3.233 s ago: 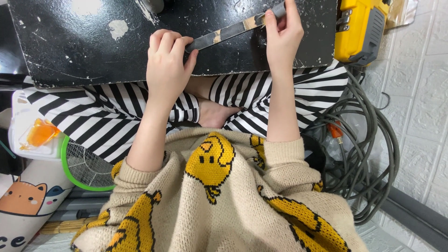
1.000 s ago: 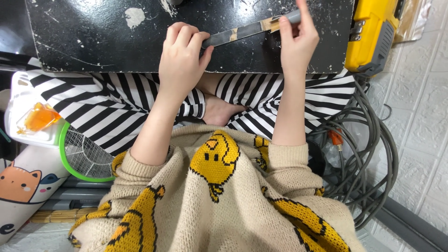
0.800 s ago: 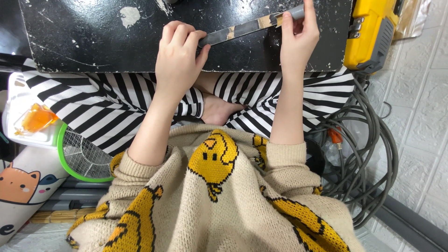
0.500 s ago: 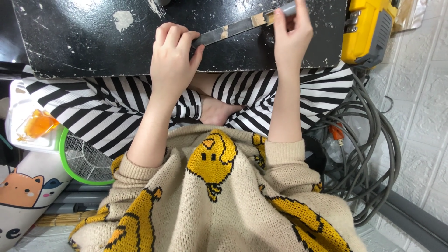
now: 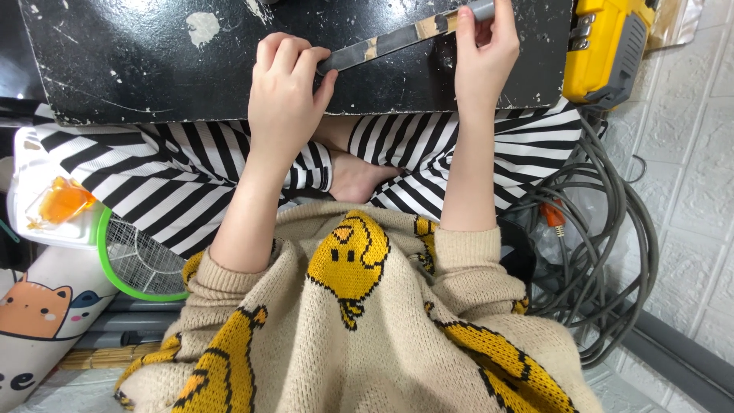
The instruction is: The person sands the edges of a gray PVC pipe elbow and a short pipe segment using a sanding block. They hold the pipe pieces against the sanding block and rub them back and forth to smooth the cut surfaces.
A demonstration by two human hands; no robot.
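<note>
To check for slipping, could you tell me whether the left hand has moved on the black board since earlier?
No. The left hand keeps its place just right of the white paint patch, pinching the metal strip.

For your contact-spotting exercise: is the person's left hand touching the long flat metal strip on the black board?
Touching. The head view shows the left hand's fingertips pressed onto the strip's near end.

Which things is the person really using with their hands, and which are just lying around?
In use:
- left hand pinching one end of the thin metal strip
- right hand holding its other end
- black board beneath the strip

Lying about:
- yellow tool case
- grey coiled cable
- green-rimmed mesh racket
- cat-print cushion
</note>
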